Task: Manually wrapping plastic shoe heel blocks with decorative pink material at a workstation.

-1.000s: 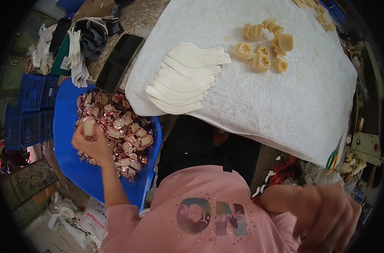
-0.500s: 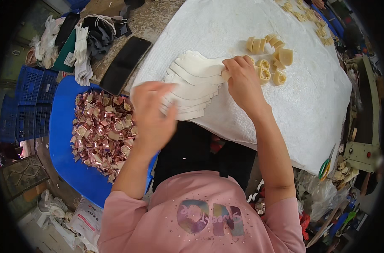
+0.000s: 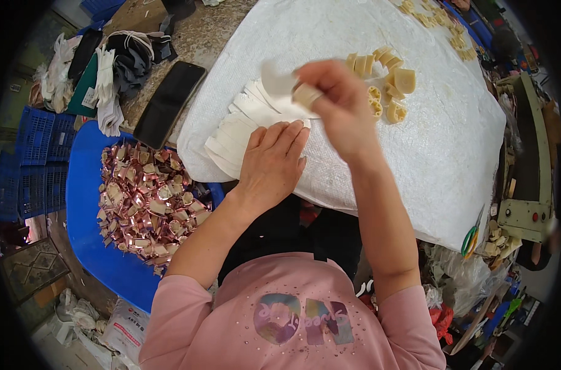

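Multicoloured lettering (image 3: 310,322) is borne by the pink shirt (image 3: 292,276); red printing (image 3: 128,333) is seen on the near-left white sack (image 3: 121,342).

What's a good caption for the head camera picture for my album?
The left hand rests on overlapping white strips; the right hand, blurred, holds a cream piece, near a blue tub.

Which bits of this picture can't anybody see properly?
All in the head view:
- The right hand's grip: motion blur smears its fingertips.
- The raised white flap's exact edges: blurred too.
- Parts of the overlapping white sheets: covered by the left hand.
- The lower pink metallic pieces in the blue tub: buried under the top ones.
- The far cream pieces' details: too small.
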A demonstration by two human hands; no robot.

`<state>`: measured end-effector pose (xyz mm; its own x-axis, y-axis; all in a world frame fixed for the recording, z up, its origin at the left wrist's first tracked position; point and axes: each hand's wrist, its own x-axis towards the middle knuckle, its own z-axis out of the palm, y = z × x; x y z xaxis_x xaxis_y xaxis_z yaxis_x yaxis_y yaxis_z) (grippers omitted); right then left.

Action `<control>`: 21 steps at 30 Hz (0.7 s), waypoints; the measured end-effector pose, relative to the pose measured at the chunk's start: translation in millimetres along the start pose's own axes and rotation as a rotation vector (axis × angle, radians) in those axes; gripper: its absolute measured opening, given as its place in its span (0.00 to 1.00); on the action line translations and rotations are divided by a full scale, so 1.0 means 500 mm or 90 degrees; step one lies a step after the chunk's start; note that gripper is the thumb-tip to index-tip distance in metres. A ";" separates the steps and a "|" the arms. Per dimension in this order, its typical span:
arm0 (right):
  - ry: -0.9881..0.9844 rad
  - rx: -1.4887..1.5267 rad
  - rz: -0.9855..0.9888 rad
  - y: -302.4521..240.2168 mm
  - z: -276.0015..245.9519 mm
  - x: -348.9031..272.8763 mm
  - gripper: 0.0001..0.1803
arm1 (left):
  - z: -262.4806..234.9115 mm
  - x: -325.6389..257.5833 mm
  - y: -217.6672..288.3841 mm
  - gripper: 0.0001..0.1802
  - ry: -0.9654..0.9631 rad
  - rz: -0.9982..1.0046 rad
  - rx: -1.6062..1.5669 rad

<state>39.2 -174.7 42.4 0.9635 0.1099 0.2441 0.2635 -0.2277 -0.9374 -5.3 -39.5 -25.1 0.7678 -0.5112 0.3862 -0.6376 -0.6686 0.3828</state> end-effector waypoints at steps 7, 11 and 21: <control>0.000 0.338 -0.071 -0.061 -0.105 -0.061 0.15 | -0.046 0.011 0.001 0.25 -0.054 0.015 -0.098; -0.082 0.326 0.063 0.012 -0.115 -0.167 0.11 | -0.079 0.011 0.028 0.23 -0.042 0.081 -0.258; 0.378 -0.368 0.136 0.122 -0.234 -0.109 0.17 | 0.003 -0.017 0.106 0.24 -0.032 -0.421 -1.005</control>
<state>8.4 -307.8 0.9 0.8183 -0.4794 0.3171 -0.0990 -0.6610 -0.7439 -45.4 -71.6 -9.4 0.8875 -0.4241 -0.1801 0.3504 0.3676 0.8614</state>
